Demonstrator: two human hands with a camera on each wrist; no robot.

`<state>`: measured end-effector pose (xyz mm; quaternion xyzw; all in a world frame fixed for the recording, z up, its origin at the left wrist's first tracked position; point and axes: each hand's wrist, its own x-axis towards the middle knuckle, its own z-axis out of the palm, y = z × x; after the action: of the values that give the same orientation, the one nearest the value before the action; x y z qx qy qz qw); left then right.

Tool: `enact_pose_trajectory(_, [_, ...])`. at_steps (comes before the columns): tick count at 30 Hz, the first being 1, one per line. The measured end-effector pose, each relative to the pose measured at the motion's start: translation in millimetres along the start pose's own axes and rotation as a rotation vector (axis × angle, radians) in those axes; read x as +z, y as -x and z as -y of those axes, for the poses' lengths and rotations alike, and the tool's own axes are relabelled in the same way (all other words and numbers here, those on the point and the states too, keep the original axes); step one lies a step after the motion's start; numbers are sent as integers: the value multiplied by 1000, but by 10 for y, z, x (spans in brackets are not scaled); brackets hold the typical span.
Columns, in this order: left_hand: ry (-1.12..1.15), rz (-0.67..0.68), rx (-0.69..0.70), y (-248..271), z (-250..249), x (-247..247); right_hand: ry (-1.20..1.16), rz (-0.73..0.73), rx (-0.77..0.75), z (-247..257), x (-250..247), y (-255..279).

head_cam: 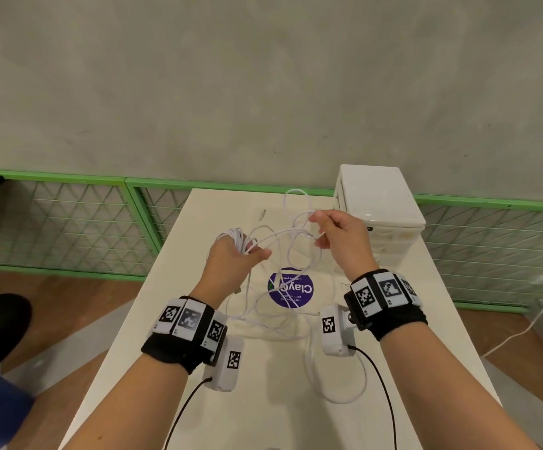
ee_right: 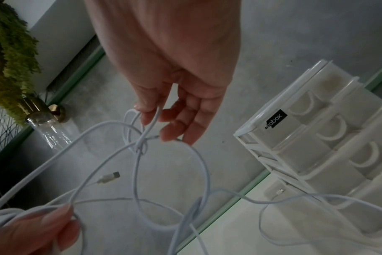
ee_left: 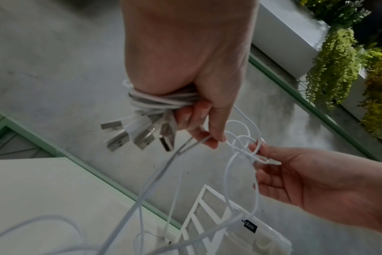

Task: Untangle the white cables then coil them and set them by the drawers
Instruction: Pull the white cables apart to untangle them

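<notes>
**Knot hangs between the hands, closer to the right**

The left hand [head_cam: 236, 254] is fisted round a bundle of thin white rubber-sheathed cables [ee_left: 164, 101]. Several turns are wound about the fingers, and four flat silver USB plugs [ee_left: 140, 136] stick out of the fist. Its thumb and forefinger also pinch one strand running off toward the other hand.

The right hand [head_cam: 341, 235] sits at about 3 o'clock from the left, raised over the far half of the white rectangular table [head_cam: 179, 287]. Its thumb and forefinger pinch a single strand just above a small tight knot [ee_right: 142, 146], where several loops cross. The other fingers hang loosely beside it.

From the left grip the knot lies toward 3 o'clock, well along the taut strand. From the right grip it lies just below the fingertips. So the right hand is much the nearer, and probably the one to pick the knot open while the left holds the bundle. The strand's long axis runs roughly 9 to 3 between the hands.

Slack loops fall to the table and cross a round purple sticker [head_cam: 291, 289]. The white plastic drawer unit [head_cam: 377, 206] stands at 1 o'clock, just beyond the right hand. No coil lies by it yet, so I judge the untangling unfinished.
</notes>
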<state>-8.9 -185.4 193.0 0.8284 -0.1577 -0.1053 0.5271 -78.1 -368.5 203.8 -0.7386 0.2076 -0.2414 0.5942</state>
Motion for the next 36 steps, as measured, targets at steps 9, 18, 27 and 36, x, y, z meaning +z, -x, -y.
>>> enact_pose_trajectory(9, [99,-106,16,-19,-58,-6,-128,129,75,32,32,58])
enact_pose_trajectory(18, [212,-65,21,-13,-80,-69,-99,157,148,17,57,118])
enact_pose_trajectory(27, [197,131,20,-11,-150,-192,-145,-9,156,-59,-13,89])
enact_pose_trajectory(36, [103,85,61,-64,-160,-257,-142,-66,23,-42,-41,70])
